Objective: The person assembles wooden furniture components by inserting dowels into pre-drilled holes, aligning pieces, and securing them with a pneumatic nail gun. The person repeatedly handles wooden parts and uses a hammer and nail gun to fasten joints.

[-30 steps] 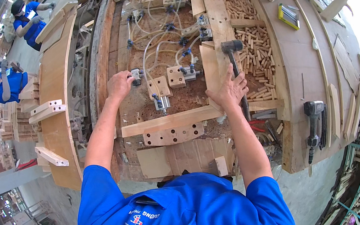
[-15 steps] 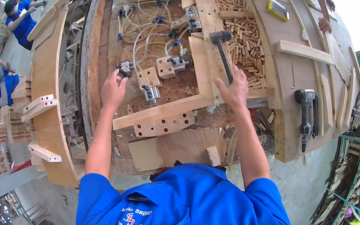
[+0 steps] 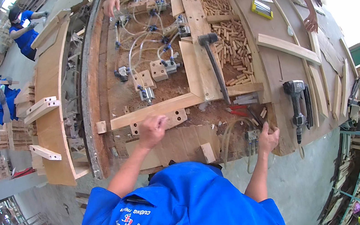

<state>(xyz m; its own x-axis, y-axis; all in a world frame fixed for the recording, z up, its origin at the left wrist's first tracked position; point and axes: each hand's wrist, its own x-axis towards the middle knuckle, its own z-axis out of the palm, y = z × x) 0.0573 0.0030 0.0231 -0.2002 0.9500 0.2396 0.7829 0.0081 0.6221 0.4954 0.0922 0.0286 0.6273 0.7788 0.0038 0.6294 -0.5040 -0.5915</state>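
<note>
Left hand (image 3: 152, 131) curls near drilled block (image 3: 177, 118); right hand (image 3: 269, 140) half-curls; cannot tell what's held; white lettering (image 3: 135, 211) marks blue shirt (image 3: 225, 215).

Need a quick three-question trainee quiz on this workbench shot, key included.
1. True or false: the black-headed mallet is being gripped.

2. Which pieces lie piled in the divided wooden bin?
A) metal bolts
B) wooden dowels
C) plastic caps

3. Complete: nearest the long drilled wooden block is the ____ ____.

Key: 1. False, it lies untouched. 2. B. 3. left hand.
</note>
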